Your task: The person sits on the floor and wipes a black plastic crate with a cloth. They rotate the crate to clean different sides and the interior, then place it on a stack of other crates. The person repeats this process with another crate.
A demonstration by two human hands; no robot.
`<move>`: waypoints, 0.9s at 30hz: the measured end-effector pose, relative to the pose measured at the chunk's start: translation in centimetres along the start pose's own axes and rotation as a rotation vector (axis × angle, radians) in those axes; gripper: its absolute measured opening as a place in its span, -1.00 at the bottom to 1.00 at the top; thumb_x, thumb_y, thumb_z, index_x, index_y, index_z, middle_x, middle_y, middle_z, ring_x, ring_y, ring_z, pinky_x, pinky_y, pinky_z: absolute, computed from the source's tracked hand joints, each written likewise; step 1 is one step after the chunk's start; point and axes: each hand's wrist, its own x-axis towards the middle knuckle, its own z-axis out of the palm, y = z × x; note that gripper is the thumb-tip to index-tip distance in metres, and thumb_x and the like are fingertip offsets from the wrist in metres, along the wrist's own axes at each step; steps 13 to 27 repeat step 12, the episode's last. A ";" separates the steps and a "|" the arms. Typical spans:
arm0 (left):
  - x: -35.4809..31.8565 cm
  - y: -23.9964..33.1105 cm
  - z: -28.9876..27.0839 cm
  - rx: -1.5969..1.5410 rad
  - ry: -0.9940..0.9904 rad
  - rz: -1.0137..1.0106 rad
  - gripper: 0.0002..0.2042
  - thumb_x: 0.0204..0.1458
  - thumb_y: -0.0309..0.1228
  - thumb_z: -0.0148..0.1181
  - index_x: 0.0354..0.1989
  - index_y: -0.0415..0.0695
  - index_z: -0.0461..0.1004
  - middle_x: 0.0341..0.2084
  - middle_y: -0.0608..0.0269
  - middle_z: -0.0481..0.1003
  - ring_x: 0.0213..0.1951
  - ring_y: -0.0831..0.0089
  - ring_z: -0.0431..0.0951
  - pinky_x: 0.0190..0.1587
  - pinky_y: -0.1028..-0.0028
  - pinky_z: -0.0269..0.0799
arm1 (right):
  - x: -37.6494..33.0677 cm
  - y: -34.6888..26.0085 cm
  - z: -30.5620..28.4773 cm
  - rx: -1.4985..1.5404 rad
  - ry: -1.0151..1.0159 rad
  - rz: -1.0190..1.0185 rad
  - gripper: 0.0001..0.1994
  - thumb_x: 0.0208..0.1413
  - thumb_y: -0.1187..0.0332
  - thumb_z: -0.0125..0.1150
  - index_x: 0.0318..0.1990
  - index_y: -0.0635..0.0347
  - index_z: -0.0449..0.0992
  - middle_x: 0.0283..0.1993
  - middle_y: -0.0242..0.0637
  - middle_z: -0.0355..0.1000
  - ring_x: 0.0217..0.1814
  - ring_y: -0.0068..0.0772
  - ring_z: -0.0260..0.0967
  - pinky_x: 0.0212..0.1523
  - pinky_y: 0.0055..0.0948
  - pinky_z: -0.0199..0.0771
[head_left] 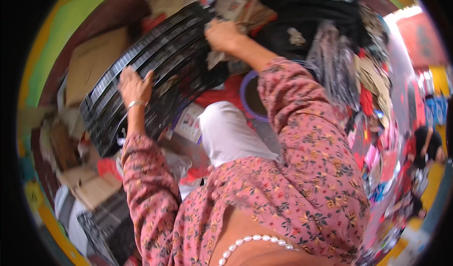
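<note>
A large black slatted plastic crate [165,60] is tilted across the upper left, and its underside is mostly hidden. My left hand [134,86] lies against its slats, thumb spread away from the fingers. At the crate's upper right end, the fingers of my right hand [224,35] are curled closed by the edge; exactly what they pinch is partly hidden. Below the crate are red material [219,98] and a white printed packet [190,124]. Near my right forearm stands a round container with a purple rim [246,96].
Cardboard boxes [94,60] stand at the left, with flattened cardboard [92,185] and a dark gridded crate [101,223] below. Black plastic bags [302,25] and clear wrap [332,63] pile up at upper right. Another person [428,145] is at far right among scattered goods.
</note>
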 end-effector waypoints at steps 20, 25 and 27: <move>-0.4 0.2 -1.9 0.038 -0.109 -0.054 -0.14 -0.03 0.24 -0.25 0.25 -0.27 -0.12 0.25 0.02 -0.06 0.29 0.16 -0.13 0.27 0.16 -0.26 | 1.2 -4.7 1.5 -0.117 0.125 -0.149 -0.90 -0.23 0.34 0.12 -0.57 0.03 0.57 -0.50 -0.31 0.50 -0.42 -0.40 0.47 -0.56 -0.32 0.42; -0.4 0.2 -1.9 0.038 -0.109 -0.054 -0.14 -0.03 0.24 -0.25 0.25 -0.27 -0.12 0.25 0.02 -0.06 0.29 0.16 -0.13 0.27 0.16 -0.26 | 1.2 -4.7 1.5 -0.117 0.125 -0.149 -0.90 -0.23 0.34 0.12 -0.57 0.03 0.57 -0.50 -0.31 0.50 -0.42 -0.40 0.47 -0.56 -0.32 0.42; -0.4 0.2 -1.9 0.038 -0.109 -0.054 -0.14 -0.03 0.24 -0.25 0.25 -0.27 -0.12 0.25 0.02 -0.06 0.29 0.16 -0.13 0.27 0.16 -0.26 | 1.2 -4.7 1.5 -0.117 0.125 -0.149 -0.90 -0.23 0.34 0.12 -0.57 0.03 0.57 -0.50 -0.31 0.50 -0.42 -0.40 0.47 -0.56 -0.32 0.42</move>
